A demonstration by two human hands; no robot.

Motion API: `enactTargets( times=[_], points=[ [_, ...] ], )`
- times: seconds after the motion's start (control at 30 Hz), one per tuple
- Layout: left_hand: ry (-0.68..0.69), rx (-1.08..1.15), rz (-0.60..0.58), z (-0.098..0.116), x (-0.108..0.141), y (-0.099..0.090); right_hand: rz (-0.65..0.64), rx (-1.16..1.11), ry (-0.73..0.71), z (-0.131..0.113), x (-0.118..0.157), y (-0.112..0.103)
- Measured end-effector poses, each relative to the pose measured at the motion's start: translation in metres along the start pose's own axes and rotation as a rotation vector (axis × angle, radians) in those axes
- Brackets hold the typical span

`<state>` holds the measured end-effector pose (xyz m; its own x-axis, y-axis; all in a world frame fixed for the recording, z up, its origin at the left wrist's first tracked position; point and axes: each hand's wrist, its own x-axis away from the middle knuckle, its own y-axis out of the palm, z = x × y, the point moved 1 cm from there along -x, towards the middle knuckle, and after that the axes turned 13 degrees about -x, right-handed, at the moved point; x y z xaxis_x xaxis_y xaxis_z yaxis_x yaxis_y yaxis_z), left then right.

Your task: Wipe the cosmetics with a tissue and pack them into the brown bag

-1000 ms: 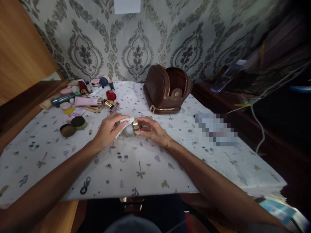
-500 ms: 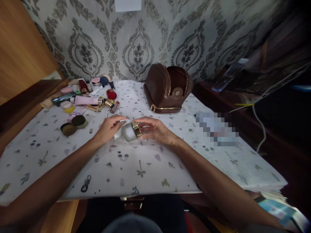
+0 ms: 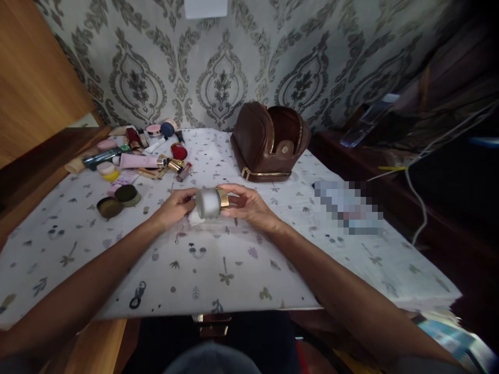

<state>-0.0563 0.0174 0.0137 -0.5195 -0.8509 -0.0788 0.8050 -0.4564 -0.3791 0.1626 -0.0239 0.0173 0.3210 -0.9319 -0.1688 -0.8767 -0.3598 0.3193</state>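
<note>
A frosted glass jar (image 3: 209,203) with a gold lid lies tilted on its side above the cloth, its base toward the left. My right hand (image 3: 249,206) grips it by the gold lid, thumb below and fingers above. On the other side, my left hand (image 3: 177,206) is closed on a white wipe (image 3: 195,218), which hangs below and behind the jar. The left fingertips are partly hidden behind the jar.
An open brown cosmetic bag (image 3: 268,143) stands at the back. Assorted makeup, including a pink tube (image 3: 140,161), a red round item (image 3: 179,151) and dark green-lidded jars (image 3: 127,195), lies at left. A blurred-out flat object (image 3: 349,208) lies at right.
The jar has turned from a slant to nearly level, its base swinging up. My left hand and the wipe have shifted slightly, the wipe now showing below the jar.
</note>
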Motion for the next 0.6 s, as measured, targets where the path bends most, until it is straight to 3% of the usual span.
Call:
enactTargets(
  times=[0.33, 0.6],
  points=[
    [-0.163, 0.352, -0.063, 0.008, 0.002, 0.014, 0.124, 0.012, -0.128, 0.002, -0.003, 0.004],
    [-0.266, 0.506, -0.100, 0.014, 0.007, 0.019, 0.196, 0.025, -0.214, 0.002, -0.006, 0.004]
  ],
)
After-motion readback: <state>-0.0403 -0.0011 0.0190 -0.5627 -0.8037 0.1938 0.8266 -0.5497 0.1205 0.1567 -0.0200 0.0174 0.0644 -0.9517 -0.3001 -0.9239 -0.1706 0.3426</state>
